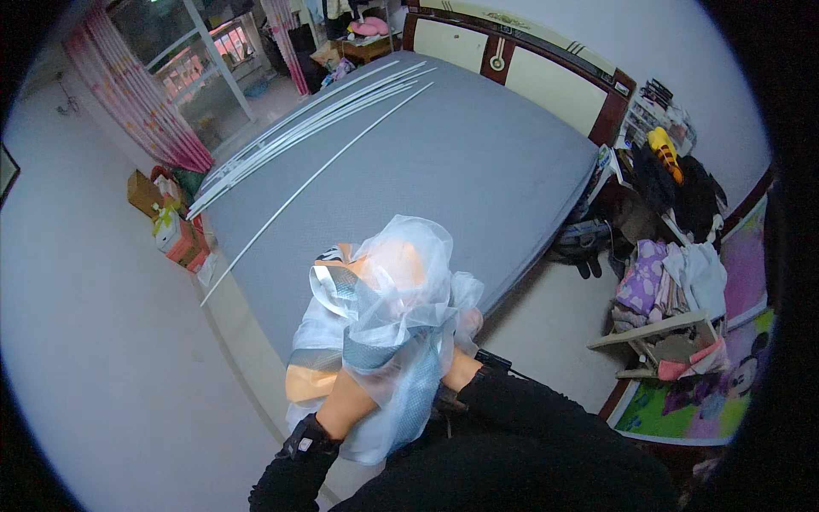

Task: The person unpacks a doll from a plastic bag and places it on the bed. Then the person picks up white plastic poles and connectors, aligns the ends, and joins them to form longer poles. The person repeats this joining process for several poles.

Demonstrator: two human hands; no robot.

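A loose bundle of sheer white netting [409,247], with pale blue patterned panels and orange parts, is gathered up in front of me at the near edge of the bed. My left hand [351,403] reaches into its near side, its fingers covered by the folds. On the right side, my right hand [461,369] grips the bundle, partly hidden by the sheer cloth. Both forearms are in black sleeves. Beyond the bundle, several long thin white poles [294,136] lie together on the bed, with a single white pole [317,177] apart from them.
The bed [478,154] has a grey cover and a dark wood headboard [546,85]. Boxes [182,239] stand by the left wall. To the right are a small wooden stool [653,334], piled clothes [695,273] and a colourful mat [695,401]. Curtains [141,94] hang beside a glass door.
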